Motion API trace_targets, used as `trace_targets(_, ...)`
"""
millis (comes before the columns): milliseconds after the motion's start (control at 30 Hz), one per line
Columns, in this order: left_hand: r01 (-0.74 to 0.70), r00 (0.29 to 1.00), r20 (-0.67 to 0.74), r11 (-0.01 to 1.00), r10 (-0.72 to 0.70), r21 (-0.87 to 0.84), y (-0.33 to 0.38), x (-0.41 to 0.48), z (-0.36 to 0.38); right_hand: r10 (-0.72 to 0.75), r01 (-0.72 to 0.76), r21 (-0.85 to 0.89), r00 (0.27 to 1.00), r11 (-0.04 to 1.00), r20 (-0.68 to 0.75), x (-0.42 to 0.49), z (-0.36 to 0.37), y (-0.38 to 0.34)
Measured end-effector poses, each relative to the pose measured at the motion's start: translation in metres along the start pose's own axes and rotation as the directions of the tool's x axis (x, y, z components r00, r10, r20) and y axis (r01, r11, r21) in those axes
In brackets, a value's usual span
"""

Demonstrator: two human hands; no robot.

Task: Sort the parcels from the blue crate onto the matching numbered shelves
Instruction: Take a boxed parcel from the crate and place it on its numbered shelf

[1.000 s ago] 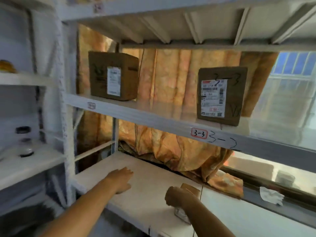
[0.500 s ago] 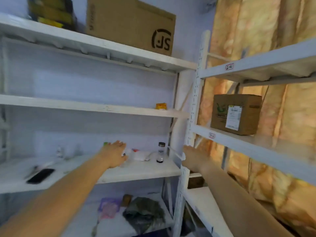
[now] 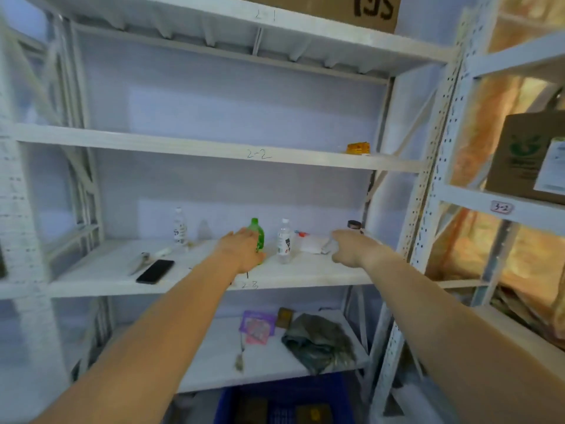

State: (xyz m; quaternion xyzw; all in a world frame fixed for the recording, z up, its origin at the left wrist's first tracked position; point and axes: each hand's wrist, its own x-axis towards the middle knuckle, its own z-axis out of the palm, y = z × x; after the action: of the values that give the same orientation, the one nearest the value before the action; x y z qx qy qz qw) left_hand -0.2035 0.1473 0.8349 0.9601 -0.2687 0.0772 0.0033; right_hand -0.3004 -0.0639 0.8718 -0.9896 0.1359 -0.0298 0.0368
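White shelves marked 2-1, 2-2 (image 3: 258,154) and 2-3 (image 3: 249,284) fill the view. The blue crate (image 3: 284,402) sits on the floor at the bottom centre with dark parcels inside. A brown parcel (image 3: 526,157) stands on shelf 3-2 (image 3: 500,207) at the right. A small orange parcel (image 3: 357,147) lies on shelf 2-2. My left hand (image 3: 241,252) hovers over shelf 2-3 in front of a green bottle, fingers relaxed and holding nothing. My right hand (image 3: 351,247) reaches forward beside it, loosely curled and holding nothing.
Shelf 2-3 holds a green bottle (image 3: 258,232), two clear bottles (image 3: 284,240), a black phone (image 3: 155,271), a small jar (image 3: 354,224) and white wrappers. The shelf below carries a grey bag (image 3: 318,341) and pink packets (image 3: 256,327). A large carton (image 3: 351,9) sits on top.
The view swung left from the 3-3 shelf rack to the 2-x rack. Both hands left the lower right shelf and the small parcel there and now reach toward shelf 2-3, holding nothing.
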Motion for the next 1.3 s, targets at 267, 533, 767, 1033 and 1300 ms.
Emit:
trace_targets(267, -0.084, 0.987, 0.132, 0.992, 0.096, -0.095, -0.031, 0.038, 0.086, -0.035, 0.022, 0.09, 0.989, 0.996, 0.147, 0.067, 0.103, -0.072)
trace_targets(533, -0.048, 0.916, 0.38, 0.976, 0.128, -0.214, -0.052, 0.059, 0.227, 0.0, -0.054, 0.112, 0.902, 0.992, 0.431, 0.1, 0.237, -0.056)
trace_targets(767, 0.059, 0.802, 0.593, 0.979, 0.069, -0.194, -0.074, 0.087, 0.349, 0.01, -0.123, 0.119, 0.732, 0.985, 0.681, 0.139, 0.369, -0.034)
trace_targets(1033, -0.035, 0.663, 0.734, 0.985, 0.148, -0.166, -0.087, 0.135, 0.478, 0.023, -0.249, 0.142, 0.563, 0.958, 0.826, 0.181, 0.52, 0.005)
trace_targets(1300, -0.133, 0.494, 0.831, 0.967, 0.256, -0.219, -0.076, 0.168, 0.679, 0.107, -0.402, 0.088, 0.437, 0.912, 0.893, 0.203, 0.711, 0.034)
